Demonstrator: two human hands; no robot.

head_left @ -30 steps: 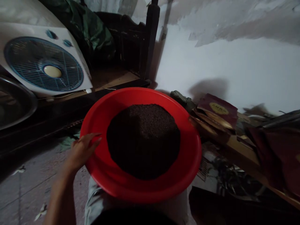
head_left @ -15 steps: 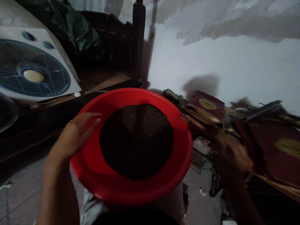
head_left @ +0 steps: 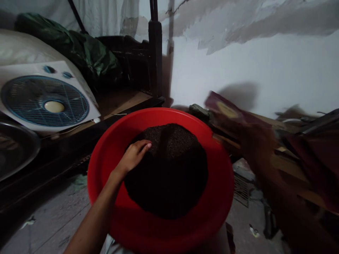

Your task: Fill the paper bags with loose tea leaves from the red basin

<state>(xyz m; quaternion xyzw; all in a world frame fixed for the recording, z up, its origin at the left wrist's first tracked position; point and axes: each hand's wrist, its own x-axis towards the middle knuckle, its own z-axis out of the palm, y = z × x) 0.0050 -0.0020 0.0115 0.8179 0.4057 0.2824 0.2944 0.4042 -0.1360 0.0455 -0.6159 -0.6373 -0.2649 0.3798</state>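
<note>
A wide red basin [head_left: 106, 148] rests on my lap, holding a round mass of dark, fine-grained loose stuff [head_left: 174, 141]. Over the left part of this mass is my left hand [head_left: 136, 153], its fingers loosely curved and the thumb slightly apart, with nothing visible in it. Whether its fingertips touch the grains is unclear. To the right of the basin, my right hand [head_left: 249, 135] is dark and smeared by motion. It grips a maroon packet [head_left: 225, 106] with a yellow oval label, also blurred and tilted up at its left end.
A white box fan [head_left: 47, 95] and a metal bowl [head_left: 16, 151] stand at left. Behind the fan lies a dark green bundle [head_left: 90, 53]. A dark wooden post [head_left: 155, 60] rises by the wall. More maroon packets [head_left: 315, 158] lie at right, and scraps litter the floor.
My left hand has moved from the basin's left rim in over the dark grains. My right hand has moved up and left to the maroon packet, which now sits tilted. The view has shifted slightly.
</note>
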